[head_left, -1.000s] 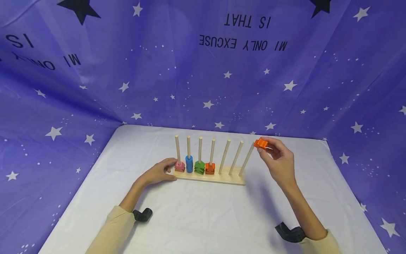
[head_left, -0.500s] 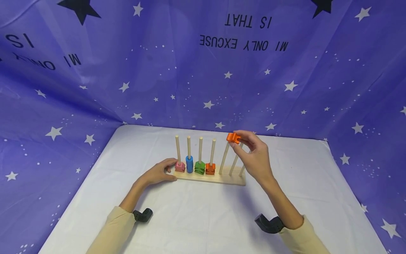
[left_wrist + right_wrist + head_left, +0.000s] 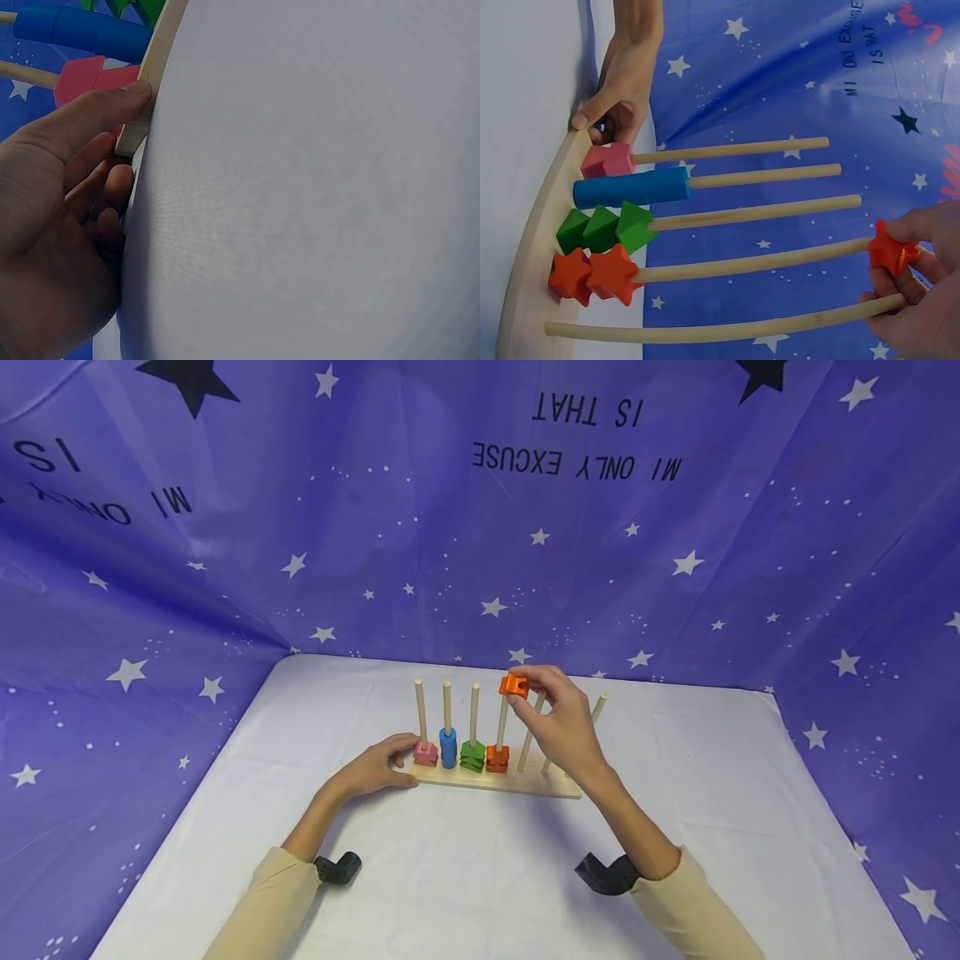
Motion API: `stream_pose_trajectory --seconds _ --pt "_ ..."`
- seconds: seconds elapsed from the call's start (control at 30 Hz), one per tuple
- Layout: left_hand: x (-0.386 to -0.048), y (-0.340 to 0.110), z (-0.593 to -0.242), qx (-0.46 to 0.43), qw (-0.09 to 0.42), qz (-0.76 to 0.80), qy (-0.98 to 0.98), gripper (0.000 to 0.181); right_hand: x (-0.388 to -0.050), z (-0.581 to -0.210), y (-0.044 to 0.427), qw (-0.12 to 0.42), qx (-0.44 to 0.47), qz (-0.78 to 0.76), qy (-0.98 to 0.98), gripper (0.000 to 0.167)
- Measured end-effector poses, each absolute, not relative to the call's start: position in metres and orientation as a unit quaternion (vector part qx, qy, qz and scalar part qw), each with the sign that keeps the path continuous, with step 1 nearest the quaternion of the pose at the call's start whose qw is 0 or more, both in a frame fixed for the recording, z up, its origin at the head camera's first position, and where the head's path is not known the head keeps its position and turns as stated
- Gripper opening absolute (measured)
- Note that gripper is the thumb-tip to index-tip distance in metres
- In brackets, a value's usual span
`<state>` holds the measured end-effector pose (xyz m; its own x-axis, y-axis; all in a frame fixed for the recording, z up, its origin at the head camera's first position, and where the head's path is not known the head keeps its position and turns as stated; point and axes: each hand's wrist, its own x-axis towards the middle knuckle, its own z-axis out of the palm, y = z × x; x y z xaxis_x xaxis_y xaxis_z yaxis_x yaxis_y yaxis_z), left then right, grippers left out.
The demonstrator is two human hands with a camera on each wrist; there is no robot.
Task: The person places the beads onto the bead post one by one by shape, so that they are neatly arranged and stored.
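Observation:
My right hand (image 3: 564,727) pinches an orange star bead (image 3: 889,249) between thumb and fingers, at the tip of the fourth peg (image 3: 780,260) from the left. Whether the tip has entered the bead's hole cannot be told. Low on that same peg sit orange star beads (image 3: 611,274). My left hand (image 3: 372,768) grips the left end of the wooden peg base (image 3: 487,782), thumb on the front edge (image 3: 154,67). Pink beads (image 3: 425,755), blue cylinder beads (image 3: 447,748) and green beads (image 3: 472,756) are on the first three pegs.
Bare pegs (image 3: 727,328) stand to the right of the star peg, partly behind my right hand. A white cloth (image 3: 450,877) covers the table. Purple star-printed fabric (image 3: 450,543) rises behind and at the sides.
My right hand has carried the orange star bead leftward, from beyond the rightmost peg to the top of the fourth peg. My left hand has stayed on the base.

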<state>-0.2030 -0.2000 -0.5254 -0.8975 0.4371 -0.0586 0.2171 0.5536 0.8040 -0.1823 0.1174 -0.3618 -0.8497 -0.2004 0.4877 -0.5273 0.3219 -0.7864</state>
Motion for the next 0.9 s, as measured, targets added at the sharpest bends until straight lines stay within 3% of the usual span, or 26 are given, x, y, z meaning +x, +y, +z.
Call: stream_pose_trajectory --seconds 0.67,0.9 --pt "-0.203 -0.202 -0.524 0.191 0.124 0.433 0.872 0.077 -0.191 -0.367 0.112 0.127 0.204 0.561 -0.792 0.033" --pt "-0.203 -0.201 -0.525 0.193 0.122 0.433 0.872 0.076 -0.181 -0.367 0.104 0.128 0.154 0.623 -0.756 0.034"
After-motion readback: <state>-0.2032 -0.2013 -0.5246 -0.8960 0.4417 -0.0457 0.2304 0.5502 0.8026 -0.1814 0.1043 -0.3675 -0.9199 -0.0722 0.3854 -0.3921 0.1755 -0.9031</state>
